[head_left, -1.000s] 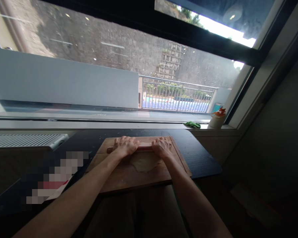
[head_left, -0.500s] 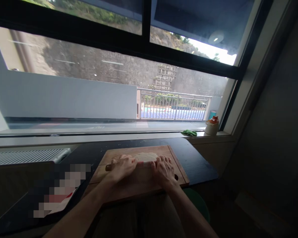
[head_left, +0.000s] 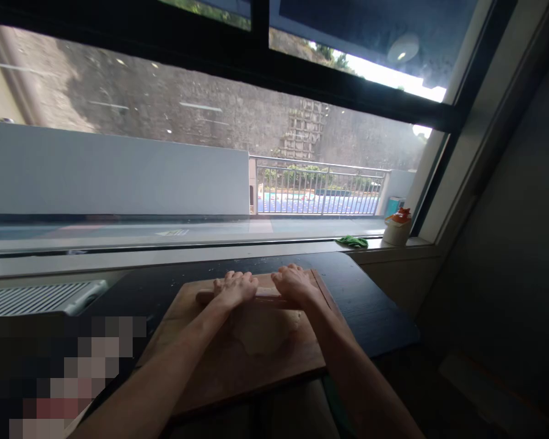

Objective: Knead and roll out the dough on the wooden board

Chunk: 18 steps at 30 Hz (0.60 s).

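Note:
My left hand (head_left: pixel 235 288) is closed over the left part of a wooden rolling pin (head_left: pixel 268 294), whose end shows past its wrist side. My right hand (head_left: pixel 295 284) is curled over the pin's right part, and its fingertips are partly hidden. A flat, rounded sheet of pale dough (head_left: pixel 260 332) lies on the wooden board (head_left: pixel 210 372), on the near side of the pin. The pin lies across the dough's far part, near the board's far edge. Both forearms stretch forward over the board.
The board rests on a dark table (head_left: pixel 375 317) below a wide window. On the sill are a green cloth (head_left: pixel 353 242) and a whitish container with an orange top (head_left: pixel 398 227). A radiator (head_left: pixel 41 299) stands at the left. Something at lower left is blurred out.
Both hands have pushed the rolling pin forward, away from me, over the dough. The dough now shows on the near side of the pin instead of beyond it. The view has shifted slightly.

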Tool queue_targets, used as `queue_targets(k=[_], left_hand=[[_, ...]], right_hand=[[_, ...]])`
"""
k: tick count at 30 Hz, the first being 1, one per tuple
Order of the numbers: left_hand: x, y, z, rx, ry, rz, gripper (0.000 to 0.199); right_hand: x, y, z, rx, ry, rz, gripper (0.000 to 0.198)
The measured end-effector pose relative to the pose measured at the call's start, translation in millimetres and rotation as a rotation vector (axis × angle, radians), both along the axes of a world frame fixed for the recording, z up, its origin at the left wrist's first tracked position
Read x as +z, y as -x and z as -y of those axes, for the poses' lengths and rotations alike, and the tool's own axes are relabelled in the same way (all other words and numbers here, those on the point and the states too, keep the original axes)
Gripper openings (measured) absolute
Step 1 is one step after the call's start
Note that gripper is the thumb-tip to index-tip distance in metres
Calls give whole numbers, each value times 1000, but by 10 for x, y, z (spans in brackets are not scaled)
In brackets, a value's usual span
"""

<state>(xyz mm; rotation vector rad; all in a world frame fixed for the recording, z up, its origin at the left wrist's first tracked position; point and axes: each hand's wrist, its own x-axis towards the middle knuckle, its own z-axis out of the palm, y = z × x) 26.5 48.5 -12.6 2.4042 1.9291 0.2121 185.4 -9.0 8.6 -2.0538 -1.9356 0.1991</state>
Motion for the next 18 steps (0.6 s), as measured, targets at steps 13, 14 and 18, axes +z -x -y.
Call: queue_targets(k=[13,14,18], left_hand=[[227,-80,-16,-151,91,-54,42],[191,-85,-34,-128,99,-48,45],[105,-52,44,-82,106,-46,52]], right_hand=[[-105,199,-92,-143,-308,34,27],[-104,200,-91,-138,-310,36,27],[-134,230,-19,-127,-267,15,28]])
